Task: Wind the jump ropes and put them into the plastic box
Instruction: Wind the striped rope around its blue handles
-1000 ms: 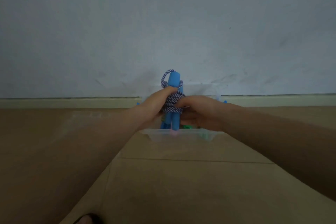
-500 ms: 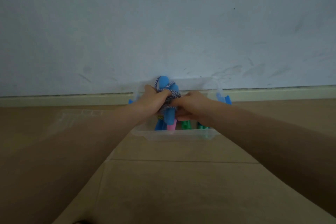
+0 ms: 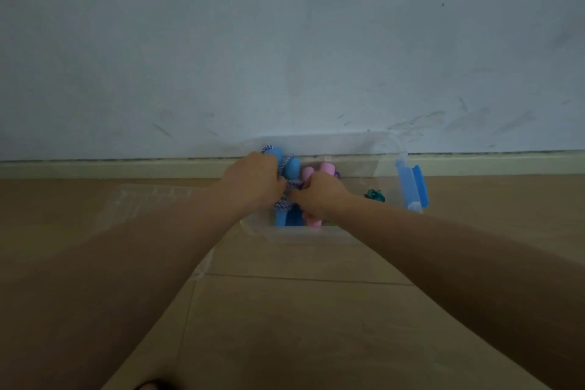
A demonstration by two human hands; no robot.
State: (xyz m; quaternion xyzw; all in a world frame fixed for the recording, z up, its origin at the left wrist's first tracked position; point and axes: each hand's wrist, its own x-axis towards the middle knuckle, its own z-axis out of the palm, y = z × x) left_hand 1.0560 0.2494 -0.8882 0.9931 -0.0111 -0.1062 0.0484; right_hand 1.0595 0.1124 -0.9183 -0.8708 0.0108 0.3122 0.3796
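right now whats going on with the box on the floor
A person is lowering a wound blue-handled jump rope into a clear plastic box that sits on the floor against the wall. The left hand grips the bundle from the left, and the right hand pinches its wrapped cord. A pink-handled jump rope already lies in the box beside it, with something green further right. A clear lid lies on the floor to the left.

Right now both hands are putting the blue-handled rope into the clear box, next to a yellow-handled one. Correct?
Not quite. In the head view the left hand and right hand do hold the blue-handled rope in the clear box, but the handles beside it are pink, not yellow.
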